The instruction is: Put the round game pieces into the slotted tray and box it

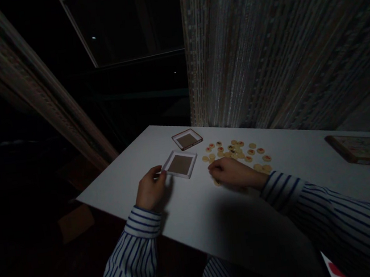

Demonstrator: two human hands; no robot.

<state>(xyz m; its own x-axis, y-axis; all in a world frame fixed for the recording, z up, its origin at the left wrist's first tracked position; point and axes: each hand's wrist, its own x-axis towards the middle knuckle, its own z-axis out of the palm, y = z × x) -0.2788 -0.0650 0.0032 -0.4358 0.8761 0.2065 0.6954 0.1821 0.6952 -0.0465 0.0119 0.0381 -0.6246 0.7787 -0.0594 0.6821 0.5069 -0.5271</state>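
Note:
My left hand (150, 188) pinches the near left corner of a clear square tray (179, 164) with a brown bottom, lying flat on the white table (194, 213). My right hand (231, 174) rests curled on the table just right of that tray, at the near edge of a scatter of several round wooden discs (240, 150) with red and dark marks. One disc peeks out under its fingers; whether the fingers grip it is hidden. A second clear square tray (187, 139) lies farther back.
A flat wooden board (363, 149) lies at the table's right side. A striped curtain (277, 41) hangs behind the table, and a dark window (124, 24) is at the back left. The table's left edge drops to a dark floor.

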